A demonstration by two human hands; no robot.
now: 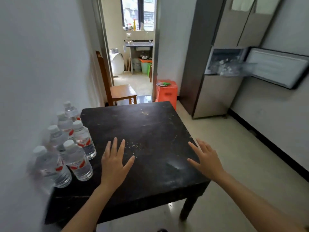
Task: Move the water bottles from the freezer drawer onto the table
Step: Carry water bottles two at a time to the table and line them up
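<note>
Fingers (115, 144) of left hand (115, 162) and right hand (206, 159) are spread wide above the worktop (150, 128), holding nothing; six water bottles (78, 158) stand at its 9 o'clock edge; recommend turning to the open freezer drawer (234, 67) at 2 o'clock, gripping mid-body.

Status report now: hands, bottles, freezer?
Left hand, right hand open, empty, over table. Six bottles upright at its left edge. Freezer door open, drawer out.

Your left hand (113, 162) and right hand (206, 159) reach forward, palms down, fingers (115, 144) straight and spread, holding nothing.
</note>
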